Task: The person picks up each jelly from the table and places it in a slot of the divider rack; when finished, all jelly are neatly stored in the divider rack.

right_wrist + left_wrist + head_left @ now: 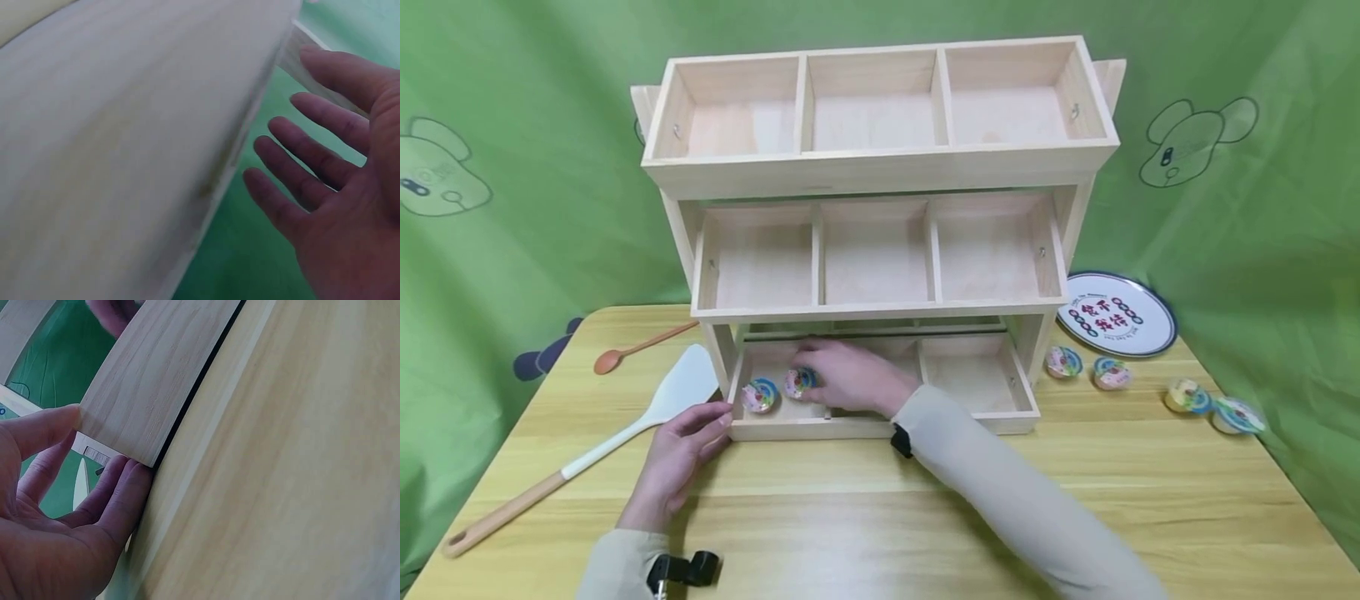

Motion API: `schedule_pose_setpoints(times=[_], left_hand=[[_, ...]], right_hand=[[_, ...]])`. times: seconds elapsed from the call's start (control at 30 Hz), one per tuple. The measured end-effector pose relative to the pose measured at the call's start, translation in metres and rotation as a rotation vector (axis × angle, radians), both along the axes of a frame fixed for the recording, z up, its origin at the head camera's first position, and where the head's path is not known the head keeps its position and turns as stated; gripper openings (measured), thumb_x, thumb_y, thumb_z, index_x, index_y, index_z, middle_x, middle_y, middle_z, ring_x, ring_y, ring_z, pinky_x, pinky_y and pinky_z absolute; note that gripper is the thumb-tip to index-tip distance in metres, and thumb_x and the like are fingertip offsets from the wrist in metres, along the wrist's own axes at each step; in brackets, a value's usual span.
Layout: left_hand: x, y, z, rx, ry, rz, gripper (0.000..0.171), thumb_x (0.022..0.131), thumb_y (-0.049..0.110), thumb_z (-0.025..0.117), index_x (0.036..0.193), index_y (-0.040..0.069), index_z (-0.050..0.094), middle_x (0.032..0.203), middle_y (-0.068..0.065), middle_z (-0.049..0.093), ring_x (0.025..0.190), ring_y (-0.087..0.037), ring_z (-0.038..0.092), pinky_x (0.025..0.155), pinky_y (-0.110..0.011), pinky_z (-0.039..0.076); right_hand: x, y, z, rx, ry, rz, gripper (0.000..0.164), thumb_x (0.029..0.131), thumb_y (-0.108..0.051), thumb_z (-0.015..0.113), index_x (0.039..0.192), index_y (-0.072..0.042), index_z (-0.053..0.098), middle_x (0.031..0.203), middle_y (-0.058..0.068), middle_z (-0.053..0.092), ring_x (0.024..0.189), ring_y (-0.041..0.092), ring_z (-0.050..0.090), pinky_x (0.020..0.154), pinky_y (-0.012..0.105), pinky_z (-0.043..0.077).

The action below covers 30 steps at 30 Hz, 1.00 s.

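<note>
Illegibly labelled, one cup (797, 383) sits by the right hand (853, 375).

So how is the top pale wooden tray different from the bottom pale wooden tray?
The top tray looks bare inside, but the bottom tray has a small, round, pink-and-blue cup inside. The person's left hand grips the bottom tray's corner, while no hand touches the top tray. Both are long and pale wood.

Wooden table (850, 483), tiered rack (880, 313), spatula (602, 451), spoon (607, 361), plate (1116, 315), cups (1111, 374)
</note>
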State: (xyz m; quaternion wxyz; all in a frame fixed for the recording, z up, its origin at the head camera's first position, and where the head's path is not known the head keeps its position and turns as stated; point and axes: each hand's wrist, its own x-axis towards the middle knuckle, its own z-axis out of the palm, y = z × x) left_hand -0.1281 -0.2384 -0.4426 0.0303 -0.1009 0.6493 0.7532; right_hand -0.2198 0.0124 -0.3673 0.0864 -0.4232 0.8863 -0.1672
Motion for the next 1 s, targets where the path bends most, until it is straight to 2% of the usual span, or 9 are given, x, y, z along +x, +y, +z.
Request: schedule_pose_setpoints(times=[0.17,0.37,0.6,0.8,1.0], left_hand=[[0.000,0.000,0.001,-0.006,-0.004,0.002,0.018,0.092,0.002,0.066,0.110,0.001,0.069,0.115,-0.008,0.056,0.107,-0.021,0.062,0.096,-0.034,0.052],[0.000,0.001,0.001,-0.007,-0.012,0.007,0.018,0.092,0.002,0.066,0.110,0.000,0.069,0.115,-0.009,0.056,0.107,-0.021,0.062,0.096,-0.034,0.052],[0.000,0.002,0.001,-0.008,-0.010,0.004,0.017,0.093,0.003,0.066,0.109,0.002,0.069,0.118,-0.010,0.055,0.110,-0.024,0.061,0.096,-0.035,0.052],[0.000,0.002,0.001,-0.017,-0.020,0.001,0.020,0.093,0.002,0.066,0.112,-0.002,0.067,0.120,-0.012,0.053,0.111,-0.025,0.060,0.096,-0.034,0.052],[0.000,0.001,0.000,-0.015,-0.025,0.003,0.019,0.093,0.003,0.066,0.112,-0.001,0.067,0.121,-0.013,0.052,0.111,-0.025,0.060,0.097,-0.034,0.052]], right_hand=[[0.009,0.024,0.014,-0.023,0.011,-0.028,0.050,0.090,-0.022,0.072,0.136,-0.009,0.057,0.138,0.012,0.052,0.123,0.027,0.052,0.106,0.039,0.044],[0.020,0.053,0.021,-0.014,0.013,-0.093,0.049,0.092,-0.027,0.070,0.135,-0.010,0.057,0.146,0.017,0.045,0.134,0.033,0.041,0.113,0.047,0.034],[0.032,0.085,0.022,-0.090,0.060,-0.096,0.044,0.091,-0.025,0.072,0.131,-0.009,0.060,0.129,0.006,0.056,0.115,0.023,0.056,0.102,0.039,0.048],[0.041,0.104,0.021,-0.125,0.076,-0.098,0.042,0.091,-0.024,0.071,0.129,-0.007,0.061,0.125,0.005,0.057,0.114,0.022,0.055,0.102,0.040,0.048],[0.045,0.126,0.016,-0.133,0.080,-0.139,0.042,0.090,-0.023,0.072,0.128,-0.008,0.061,0.125,0.005,0.057,0.113,0.025,0.057,0.099,0.044,0.049]])
